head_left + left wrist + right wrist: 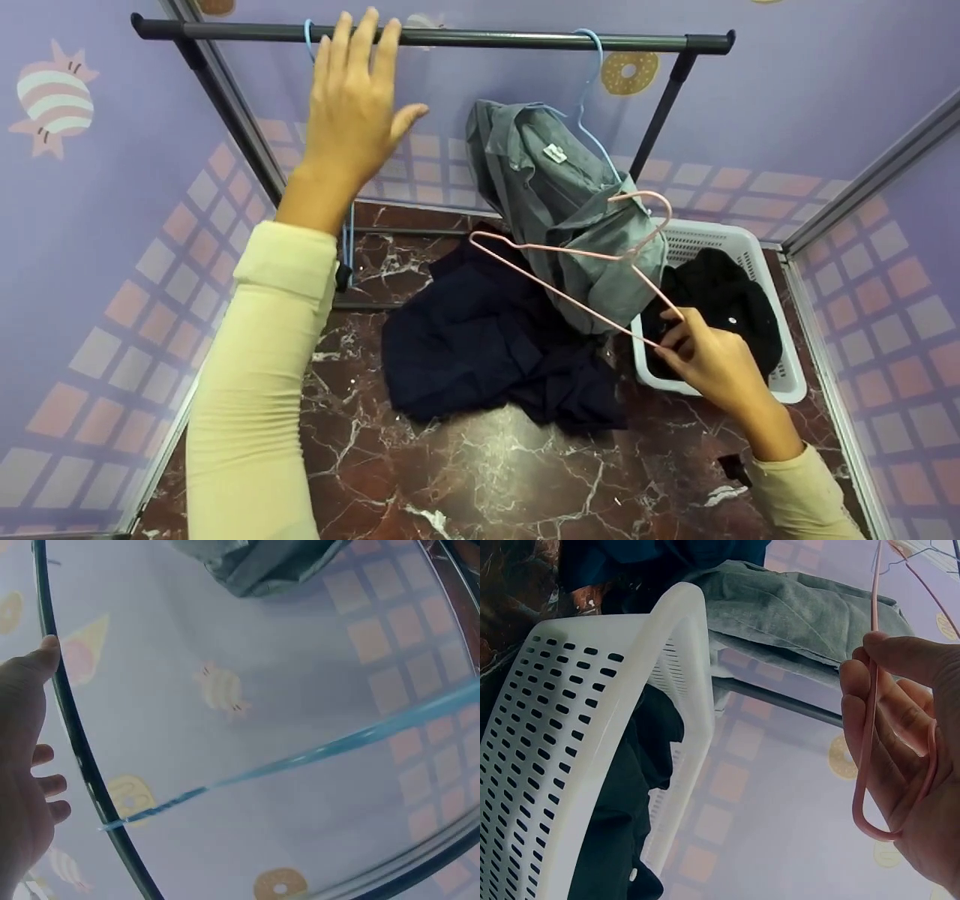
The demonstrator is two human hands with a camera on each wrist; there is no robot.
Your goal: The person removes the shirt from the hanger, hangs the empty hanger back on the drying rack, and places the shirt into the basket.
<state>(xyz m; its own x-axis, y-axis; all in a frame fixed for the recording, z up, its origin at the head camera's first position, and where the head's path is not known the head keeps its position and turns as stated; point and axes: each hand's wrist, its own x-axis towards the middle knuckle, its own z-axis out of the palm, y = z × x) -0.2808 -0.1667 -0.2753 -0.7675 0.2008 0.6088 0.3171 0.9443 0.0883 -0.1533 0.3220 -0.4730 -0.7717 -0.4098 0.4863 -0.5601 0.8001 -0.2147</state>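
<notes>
1. Left hand [349,112]: fingers straight, thumb spread, gripping nothing, raised at the black rail [495,38]. My left wrist view shows the thumb tip overlapping the rail; I cannot tell whether it presses. Risk, my judgement: a sideways shove here could rock the rack.
2. First blue hanger [308,37]: hooked over the rail just beside my fingers, partly hidden by them. A careless sweep of the fingers might slide it along or unhook it.
3. Navy cloth [465,337]: heaped on the marbled floor [360,457]. A dropped hanger could tangle in its folds.
4. Grey garment [525,172]: hangs tilted from a second blue hanger [600,52]. Being lopsided, it could slip off if the rail is jolted.
5. Pink hanger [628,256]: bare, tilted, passing in front of the grey garment; contact between them unclear. Its free hook might snag the fabric if I pull sideways.
6. Right hand [712,360]: thumb and fingers pinch the pink hanger near one end. Held so far from its hook, it could swivel in my grip.
7. White basket [791,375]: beneath and beside my right hand, holding dark clothing [724,296]. A low swing could catch its rim.
</notes>
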